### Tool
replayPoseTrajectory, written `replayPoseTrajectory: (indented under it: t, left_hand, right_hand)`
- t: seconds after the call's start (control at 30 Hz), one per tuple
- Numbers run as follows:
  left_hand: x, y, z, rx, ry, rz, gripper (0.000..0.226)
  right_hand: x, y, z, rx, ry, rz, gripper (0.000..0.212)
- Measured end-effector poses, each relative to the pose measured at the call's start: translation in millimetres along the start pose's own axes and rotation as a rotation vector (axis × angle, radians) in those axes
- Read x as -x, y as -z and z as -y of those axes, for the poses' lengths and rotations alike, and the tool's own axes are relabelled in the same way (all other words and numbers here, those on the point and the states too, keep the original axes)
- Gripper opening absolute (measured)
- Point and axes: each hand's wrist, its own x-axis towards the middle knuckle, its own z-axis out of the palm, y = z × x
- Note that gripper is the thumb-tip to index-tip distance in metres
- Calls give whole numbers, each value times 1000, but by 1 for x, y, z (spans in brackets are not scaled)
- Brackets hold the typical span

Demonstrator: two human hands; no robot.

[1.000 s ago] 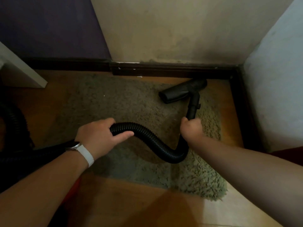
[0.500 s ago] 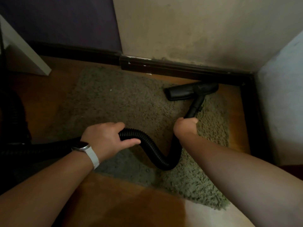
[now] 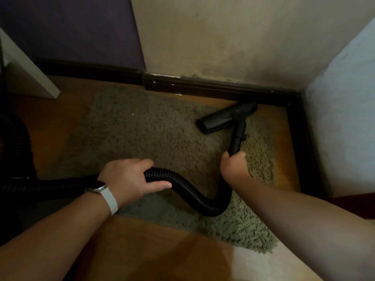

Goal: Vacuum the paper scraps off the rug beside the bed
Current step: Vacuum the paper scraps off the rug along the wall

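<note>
Left hand (image 3: 129,179), fingers curled round the black ribbed hose (image 3: 192,191), at eight o'clock on the grey shag rug (image 3: 142,142); one white paper fleck (image 3: 133,114) at eleven o'clock; right hand (image 3: 233,165) clenched on the wand (image 3: 237,138), nozzle (image 3: 223,118) flat on the pile at one o'clock.

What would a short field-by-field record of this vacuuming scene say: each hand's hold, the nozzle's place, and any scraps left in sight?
Left hand: grips the black corrugated hose
Right hand: grips the near end of the rigid tube
Floor nozzle: at the far edge of the rug, close to the baseboard
Scraps on rug: one small white speck, left of the nozzle
Scraps off rug: a white bit on the wooden floor by the baseboard
</note>
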Motion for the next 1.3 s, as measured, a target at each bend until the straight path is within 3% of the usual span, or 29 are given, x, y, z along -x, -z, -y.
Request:
replayPoseTrajectory:
  t: [0.13, 0.27, 0.67, 1.3]
  left_hand:
    - [3, -4, -9, -27, -58, 69, 98]
    - [1, -8, -28, -60, -67, 139, 87]
    - [-24, -4, -101, 40, -142, 90, 68]
    - [-38, -2, -114, 118, -152, 128, 72]
  right_hand:
    - [2, 14, -20, 191, 182, 105, 27]
    - [-5, 32, -19, 292, 339, 164, 24]
    - [-65, 119, -2, 446, 438, 214, 20]
    - [-65, 147, -66, 349, 272, 279, 23]
